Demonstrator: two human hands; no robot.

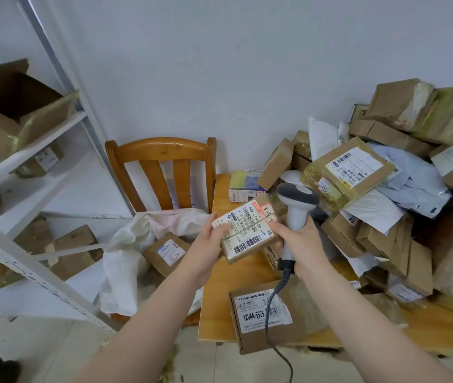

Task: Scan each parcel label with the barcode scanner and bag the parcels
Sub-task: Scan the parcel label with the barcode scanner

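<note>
While I look down at the head camera's one view, my left hand (208,243) grips the left edge of a small brown parcel (248,239), thumb curled over the top of its white label (243,226) and the other fingers hidden beneath. The parcel is held tilted in the air above the left part of the wooden table (218,305), label up, with a barcode along its near edge and a red-edged sticker with handwriting at its far right corner. My right hand (302,241) is wrapped tight round the handle of the barcode scanner (296,207), just right of the parcel; whether that hand also touches the parcel's edge I cannot tell. The scanner stands nearly upright, its dark grey head at the far end, and its grey cable (270,322) hangs from the handle base down across a flat cardboard box (258,330) that lies at the table's near edge and overhangs it. To the left of the table a wooden chair (161,152) carries an open white bag (121,261), and one labelled parcel in the bag (165,252) lies inside its mouth. On the right the table is heaped with a pile of parcels (380,205), brown boxes and pale mailers, reaching to the wall. A white metal shelf rack (30,156) with more cartons stands on the far left.
</note>
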